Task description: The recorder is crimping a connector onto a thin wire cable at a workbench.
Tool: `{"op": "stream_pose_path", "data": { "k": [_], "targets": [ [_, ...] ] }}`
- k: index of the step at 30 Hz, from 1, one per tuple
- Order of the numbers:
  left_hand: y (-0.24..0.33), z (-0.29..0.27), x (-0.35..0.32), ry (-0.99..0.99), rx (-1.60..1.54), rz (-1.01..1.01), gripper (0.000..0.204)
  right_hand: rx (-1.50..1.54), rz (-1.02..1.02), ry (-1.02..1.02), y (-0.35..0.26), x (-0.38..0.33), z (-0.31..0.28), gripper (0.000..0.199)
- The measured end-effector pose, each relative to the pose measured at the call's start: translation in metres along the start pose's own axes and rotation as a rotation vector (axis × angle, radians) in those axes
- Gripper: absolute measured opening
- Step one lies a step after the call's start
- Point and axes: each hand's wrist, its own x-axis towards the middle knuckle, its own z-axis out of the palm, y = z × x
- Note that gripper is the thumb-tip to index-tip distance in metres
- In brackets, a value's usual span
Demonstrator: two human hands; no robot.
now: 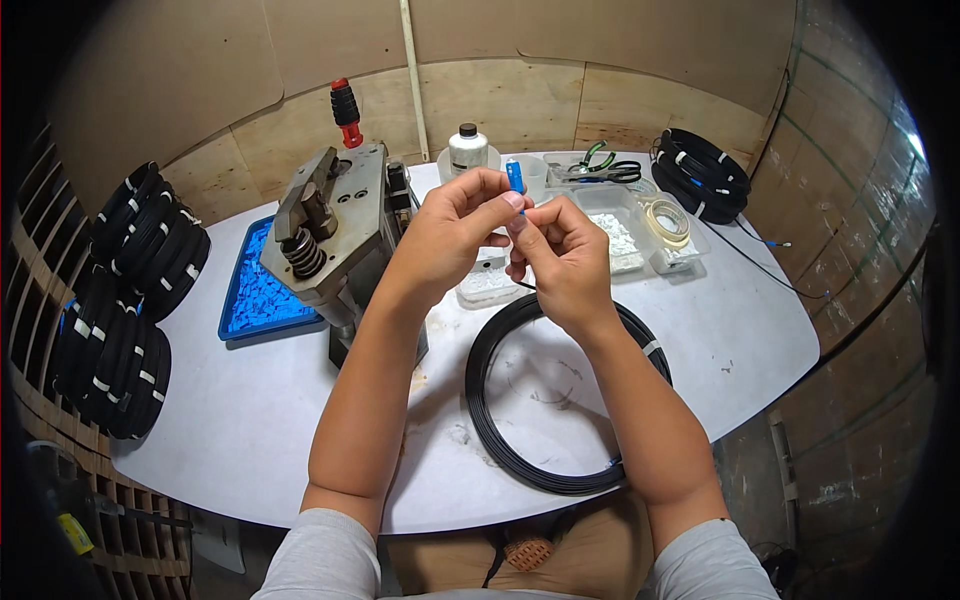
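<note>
**Blue plug (515,177) upright at my left thumb**

My left hand (462,228), the nearer one, grips the plug between thumb and forefinger; it stands at that hand's 1 o'clock, long axis roughly 12 to 6. My right hand (566,258) pinches just below, seemingly on the black cable (525,286) that shows under its fingers. From there, the plug lies at 11 o'clock.

It's a workshop, all right: metal bench machine (352,185) at ten o'clock, black cable coils (160,245) at nine and two!
</note>
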Motion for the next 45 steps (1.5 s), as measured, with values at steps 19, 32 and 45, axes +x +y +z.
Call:
{"op": "stream_pose_path", "data": {
  "k": [19,32,45],
  "targets": [
    [-0.0015,-0.0060,0.0027,-0.056,-0.030,0.012,0.015,-0.015,-0.042,-0.011,0.0063,0.0001,0.0008,0.018],
    [0.0018,-0.0061,-0.0002,-0.055,-0.029,0.032,0.015,-0.057,-0.104,0.028,0.0070,-0.0019,0.0038,0.016],
    [0.0000,-0.0066,0.0010,-0.056,-0.026,0.036,0.016,-0.095,-0.108,0.035,0.0075,-0.0012,0.0023,0.016]
  ]
}}
